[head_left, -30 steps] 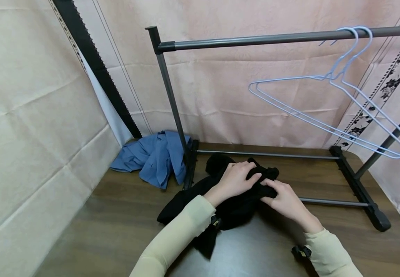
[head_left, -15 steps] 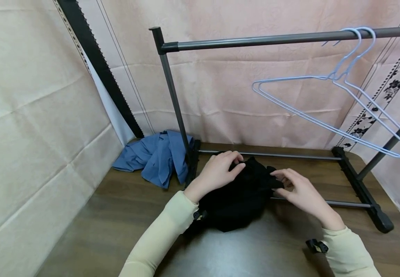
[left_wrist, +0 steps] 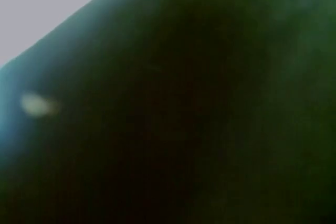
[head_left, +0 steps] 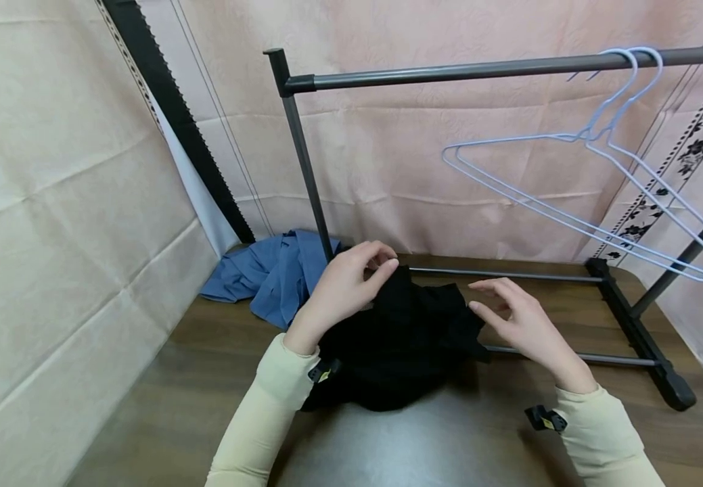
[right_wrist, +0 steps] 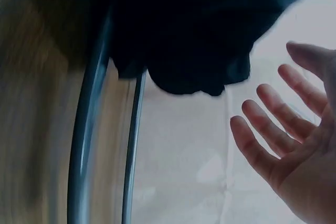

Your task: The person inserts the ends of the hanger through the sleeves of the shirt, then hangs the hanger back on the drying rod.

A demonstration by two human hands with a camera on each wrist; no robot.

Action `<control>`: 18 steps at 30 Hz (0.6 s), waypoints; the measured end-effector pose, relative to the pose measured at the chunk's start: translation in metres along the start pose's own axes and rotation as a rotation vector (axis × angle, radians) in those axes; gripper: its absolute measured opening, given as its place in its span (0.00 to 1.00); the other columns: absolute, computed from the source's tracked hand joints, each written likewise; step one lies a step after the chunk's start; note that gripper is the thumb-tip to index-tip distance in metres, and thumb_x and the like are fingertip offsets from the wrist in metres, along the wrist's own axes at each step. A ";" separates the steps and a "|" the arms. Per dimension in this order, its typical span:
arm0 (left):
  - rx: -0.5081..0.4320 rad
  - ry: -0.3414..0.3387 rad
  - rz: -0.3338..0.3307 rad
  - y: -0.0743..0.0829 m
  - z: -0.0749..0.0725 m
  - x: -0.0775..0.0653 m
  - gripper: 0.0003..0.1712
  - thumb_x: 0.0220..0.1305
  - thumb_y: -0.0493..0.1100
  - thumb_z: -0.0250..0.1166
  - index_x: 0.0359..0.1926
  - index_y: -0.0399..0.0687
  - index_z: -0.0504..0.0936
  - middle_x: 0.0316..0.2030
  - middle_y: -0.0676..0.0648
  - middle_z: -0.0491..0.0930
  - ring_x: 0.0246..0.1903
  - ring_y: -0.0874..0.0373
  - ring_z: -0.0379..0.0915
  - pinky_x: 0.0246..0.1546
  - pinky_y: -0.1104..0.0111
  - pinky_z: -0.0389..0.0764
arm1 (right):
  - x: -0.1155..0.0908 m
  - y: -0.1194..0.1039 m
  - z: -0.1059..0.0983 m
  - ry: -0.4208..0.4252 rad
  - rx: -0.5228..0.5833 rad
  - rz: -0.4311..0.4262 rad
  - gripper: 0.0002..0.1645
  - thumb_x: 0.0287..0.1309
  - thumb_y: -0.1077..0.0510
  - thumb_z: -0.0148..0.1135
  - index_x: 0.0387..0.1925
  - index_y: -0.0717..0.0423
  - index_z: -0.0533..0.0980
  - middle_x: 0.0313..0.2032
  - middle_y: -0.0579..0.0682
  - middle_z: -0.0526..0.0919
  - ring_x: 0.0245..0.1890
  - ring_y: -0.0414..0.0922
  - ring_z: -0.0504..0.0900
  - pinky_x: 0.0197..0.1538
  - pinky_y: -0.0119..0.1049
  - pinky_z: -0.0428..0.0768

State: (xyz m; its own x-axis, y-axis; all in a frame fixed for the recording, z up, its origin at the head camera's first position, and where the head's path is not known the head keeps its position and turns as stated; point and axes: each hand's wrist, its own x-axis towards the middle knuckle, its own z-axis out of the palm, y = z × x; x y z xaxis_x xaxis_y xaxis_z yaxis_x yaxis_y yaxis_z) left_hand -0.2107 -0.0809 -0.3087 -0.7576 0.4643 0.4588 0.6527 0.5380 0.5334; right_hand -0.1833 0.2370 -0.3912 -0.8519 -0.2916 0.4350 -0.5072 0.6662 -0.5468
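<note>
A black garment [head_left: 406, 338] lies bunched over the low bars, its exact kind hidden by the folds. At its upper left edge, my left hand [head_left: 342, 287] pinches the cloth between thumb and fingers. Dark, blurred cloth [left_wrist: 173, 103] fills most of the left wrist view. To the right of the garment is my right hand [head_left: 518, 321], fingers spread and slightly bent, apart from the cloth. The right wrist view shows that hand [right_wrist: 304, 145] with a gap between its fingertips and the hanging black cloth [right_wrist: 194, 30].
A dark metal clothes rack [head_left: 448, 76] stands over the wooden tabletop [head_left: 205, 399]. Two light blue hangers [head_left: 588, 138] hang from its top bar at the right. Crumpled blue cloth [head_left: 278, 274] lies by the rack's left foot. Pale fabric [head_left: 388, 169] hangs behind.
My left hand has moved left and up, drawing the black garment wider. My right hand has moved right overall and come off the cloth.
</note>
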 end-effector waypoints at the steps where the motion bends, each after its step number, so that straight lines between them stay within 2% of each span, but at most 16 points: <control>1: -0.012 0.021 0.007 0.003 -0.005 -0.001 0.12 0.77 0.50 0.57 0.49 0.51 0.83 0.41 0.55 0.80 0.41 0.63 0.77 0.46 0.67 0.78 | 0.001 -0.002 0.003 -0.024 0.010 -0.001 0.21 0.70 0.53 0.63 0.61 0.50 0.76 0.53 0.48 0.79 0.46 0.45 0.79 0.45 0.36 0.79; 3: -0.028 0.057 0.025 0.009 -0.014 -0.001 0.11 0.77 0.49 0.58 0.48 0.51 0.83 0.40 0.56 0.80 0.41 0.64 0.76 0.45 0.67 0.78 | 0.004 -0.005 0.010 -0.079 0.030 -0.010 0.23 0.69 0.50 0.64 0.62 0.49 0.76 0.57 0.48 0.77 0.48 0.46 0.78 0.42 0.41 0.80; 5: -0.033 0.087 0.048 0.014 -0.021 -0.003 0.11 0.77 0.49 0.58 0.48 0.51 0.83 0.39 0.56 0.79 0.39 0.64 0.74 0.42 0.67 0.77 | 0.006 -0.008 0.017 -0.146 0.048 -0.014 0.26 0.67 0.46 0.66 0.64 0.45 0.75 0.61 0.47 0.74 0.55 0.47 0.75 0.49 0.46 0.78; 9: -0.033 0.142 0.096 0.019 -0.036 -0.005 0.12 0.77 0.50 0.58 0.48 0.50 0.84 0.38 0.56 0.79 0.39 0.64 0.74 0.40 0.66 0.76 | 0.007 -0.011 0.031 -0.296 0.056 -0.033 0.35 0.61 0.37 0.68 0.67 0.37 0.72 0.71 0.48 0.64 0.70 0.53 0.61 0.61 0.56 0.70; 10: -0.026 0.154 0.102 0.019 -0.039 -0.005 0.12 0.77 0.50 0.57 0.48 0.50 0.84 0.38 0.56 0.80 0.39 0.64 0.74 0.40 0.66 0.76 | 0.007 -0.011 0.034 -0.325 0.051 -0.034 0.37 0.59 0.35 0.68 0.68 0.36 0.71 0.72 0.49 0.62 0.72 0.54 0.58 0.64 0.58 0.66; 12: -0.019 0.170 0.104 0.018 -0.044 -0.007 0.12 0.77 0.50 0.57 0.48 0.51 0.84 0.40 0.56 0.80 0.40 0.64 0.74 0.42 0.65 0.76 | 0.006 -0.010 0.040 -0.363 0.041 -0.029 0.40 0.58 0.34 0.69 0.69 0.38 0.71 0.74 0.52 0.59 0.74 0.58 0.54 0.65 0.61 0.65; 15: -0.002 0.161 0.075 0.012 -0.048 -0.011 0.12 0.77 0.49 0.58 0.49 0.50 0.84 0.40 0.55 0.80 0.40 0.63 0.74 0.40 0.64 0.75 | 0.005 -0.007 0.046 -0.375 0.031 -0.011 0.41 0.59 0.35 0.69 0.70 0.42 0.70 0.75 0.57 0.57 0.74 0.63 0.52 0.65 0.65 0.64; 18: 0.014 0.105 0.023 -0.002 -0.043 -0.015 0.12 0.77 0.49 0.58 0.48 0.49 0.84 0.39 0.54 0.80 0.38 0.61 0.73 0.39 0.63 0.76 | 0.004 -0.004 0.052 -0.389 0.044 0.026 0.42 0.60 0.37 0.69 0.71 0.45 0.68 0.75 0.60 0.56 0.73 0.66 0.53 0.64 0.67 0.63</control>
State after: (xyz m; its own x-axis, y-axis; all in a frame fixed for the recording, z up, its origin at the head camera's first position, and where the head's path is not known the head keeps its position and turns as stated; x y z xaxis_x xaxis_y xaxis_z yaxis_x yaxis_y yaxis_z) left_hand -0.2013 -0.1193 -0.2860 -0.7379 0.4010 0.5428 0.6692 0.5385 0.5120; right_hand -0.1917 0.1980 -0.4242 -0.8460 -0.5192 0.1217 -0.4829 0.6492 -0.5877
